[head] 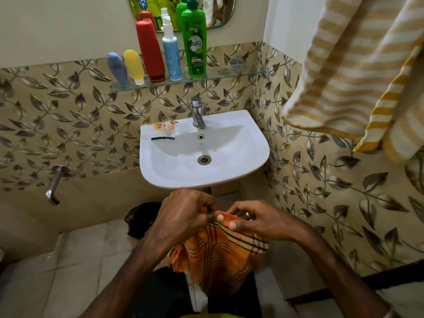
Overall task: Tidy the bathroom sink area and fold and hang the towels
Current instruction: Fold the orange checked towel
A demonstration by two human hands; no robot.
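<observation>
An orange towel (218, 258) with dark stripes and a frayed fringe hangs folded below the front of the white sink (259, 152). My left hand (183, 214) pinches its top edge on the left. My right hand (259, 221) pinches the same edge on the right, a ring on one finger. A yellow-and-white striped towel (353, 72) hangs at the upper right. On the sink's left rim lie small torn sachets (165, 129) and a dark strip (160, 138).
A glass shelf (229, 75) above the chrome tap (197, 113) carries several bottles: grey, yellow, red, white spray, green. A mirror is above it. A wall spout (54, 187) sticks out at the left. A black bag (142, 219) lies on the tiled floor.
</observation>
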